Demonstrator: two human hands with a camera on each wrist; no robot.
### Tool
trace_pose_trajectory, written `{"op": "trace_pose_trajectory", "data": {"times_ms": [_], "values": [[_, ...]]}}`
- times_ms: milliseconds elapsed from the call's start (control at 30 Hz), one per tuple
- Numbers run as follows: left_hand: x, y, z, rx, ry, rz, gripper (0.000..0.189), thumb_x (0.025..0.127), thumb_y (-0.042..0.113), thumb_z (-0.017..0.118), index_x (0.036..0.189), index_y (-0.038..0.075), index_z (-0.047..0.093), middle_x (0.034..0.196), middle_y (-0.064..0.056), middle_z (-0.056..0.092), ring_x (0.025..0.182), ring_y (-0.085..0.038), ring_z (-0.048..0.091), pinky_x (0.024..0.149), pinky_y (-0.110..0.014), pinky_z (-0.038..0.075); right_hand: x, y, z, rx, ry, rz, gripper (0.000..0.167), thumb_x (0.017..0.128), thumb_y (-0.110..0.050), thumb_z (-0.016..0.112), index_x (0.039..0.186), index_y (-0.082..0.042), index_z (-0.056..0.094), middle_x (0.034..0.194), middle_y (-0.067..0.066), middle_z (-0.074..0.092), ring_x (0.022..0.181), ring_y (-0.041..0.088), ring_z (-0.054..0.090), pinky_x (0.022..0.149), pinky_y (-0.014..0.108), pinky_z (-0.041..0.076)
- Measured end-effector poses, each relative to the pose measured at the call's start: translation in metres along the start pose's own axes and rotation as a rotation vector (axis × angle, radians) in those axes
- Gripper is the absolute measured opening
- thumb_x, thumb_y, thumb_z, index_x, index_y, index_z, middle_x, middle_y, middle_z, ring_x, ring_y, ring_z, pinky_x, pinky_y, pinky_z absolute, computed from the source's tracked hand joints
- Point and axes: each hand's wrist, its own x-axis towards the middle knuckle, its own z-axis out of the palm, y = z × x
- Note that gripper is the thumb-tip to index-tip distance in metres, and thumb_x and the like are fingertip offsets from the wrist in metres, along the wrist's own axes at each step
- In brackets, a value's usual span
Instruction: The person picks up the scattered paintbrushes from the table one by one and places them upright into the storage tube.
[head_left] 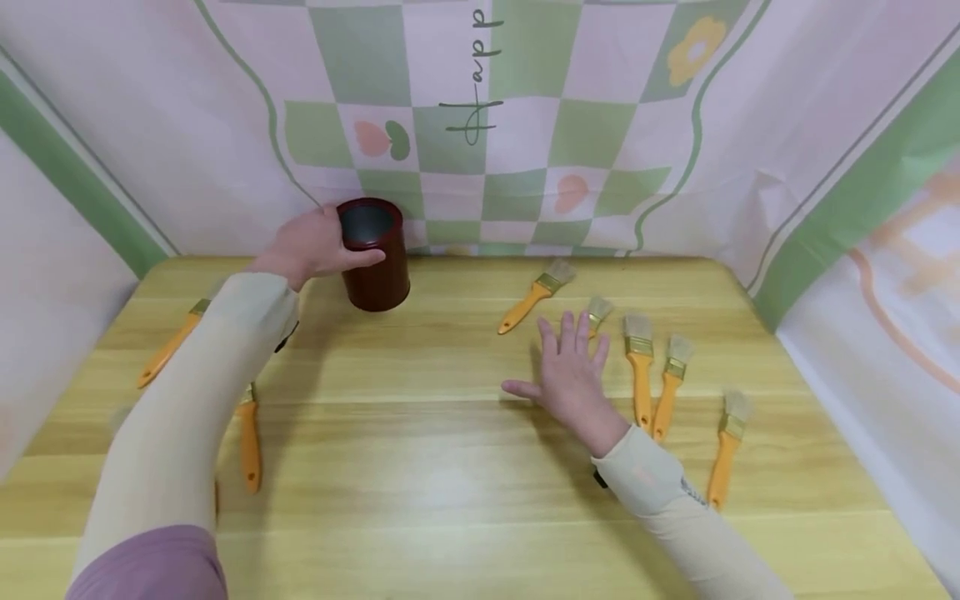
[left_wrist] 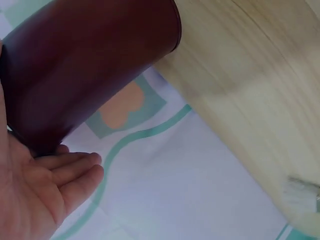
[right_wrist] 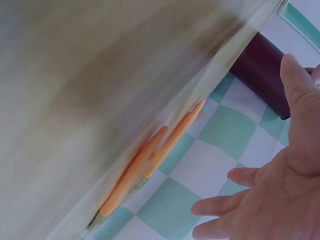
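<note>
A dark reddish-brown cylindrical holder (head_left: pixel 377 279) stands upright at the back of the table; its visible inside is dark. My left hand (head_left: pixel 309 246) is at its left side near the rim, thumb lying across the front. In the left wrist view the fingers (left_wrist: pixel 75 172) of that hand extend loosely past the holder (left_wrist: pixel 90 65), not curled round it. My right hand (head_left: pixel 573 379) hovers over the table with fingers spread, holding nothing. Beyond its fingertips lies a paintbrush (head_left: pixel 597 310), partly covered by the hand. Two orange brush handles (right_wrist: pixel 135 170) show in the right wrist view.
More orange-handled paintbrushes lie about: one behind the right hand (head_left: pixel 527 307), several to its right, such as one brush (head_left: pixel 722 458), and others at left, such as one brush (head_left: pixel 251 442) by the left sleeve. A checked cloth (head_left: pixel 517 75) hangs behind the wooden table (head_left: pixel 420 500).
</note>
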Motion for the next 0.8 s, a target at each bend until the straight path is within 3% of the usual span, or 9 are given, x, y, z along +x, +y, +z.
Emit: {"op": "trace_pose_trajectory", "data": {"times_ms": [167,567,667,800], "values": [[-0.001,0.013,0.003,0.050,0.014,0.053,0.092,0.078,0.073,0.055,0.118,-0.009,0.048,0.104,-0.022,0.060,0.093,-0.039,0.062,0.089,-0.047,0.049,-0.002,0.005,-0.002,-0.006,0.002,0.007,0.108,0.078,-0.062,0.068,0.152,-0.002,0.018,0.156,0.033,0.005,0.145,0.051,-0.006,0.110,0.072,0.000],[-0.015,0.034,0.008,0.141,-0.030,0.098,0.103,0.078,0.074,0.053,0.129,-0.014,0.037,0.117,-0.027,0.052,0.101,-0.040,0.060,0.090,-0.048,0.051,-0.008,0.025,-0.018,-0.061,-0.029,0.040,0.099,0.089,-0.060,0.055,0.150,0.006,0.016,0.154,0.037,0.002,0.144,0.053,-0.004,0.107,0.076,0.004],[-0.018,0.036,0.008,0.161,-0.047,0.101,0.105,0.078,0.075,0.051,0.130,-0.015,0.036,0.118,-0.027,0.053,0.098,-0.039,0.061,0.088,-0.047,0.052,-0.012,0.039,-0.027,-0.035,-0.028,0.095,0.097,0.093,-0.055,0.052,0.149,0.011,0.010,0.153,0.039,-0.003,0.143,0.055,-0.003,0.107,0.076,0.006],[-0.019,0.038,0.009,0.172,-0.070,0.095,0.108,0.078,0.075,0.049,0.135,-0.015,0.031,0.122,-0.028,0.052,0.098,-0.039,0.062,0.088,-0.047,0.052,-0.020,0.065,-0.040,0.004,-0.045,0.243,0.088,0.099,-0.046,0.041,0.145,0.019,0.004,0.147,0.047,-0.005,0.138,0.061,0.000,0.105,0.075,0.015]]}}
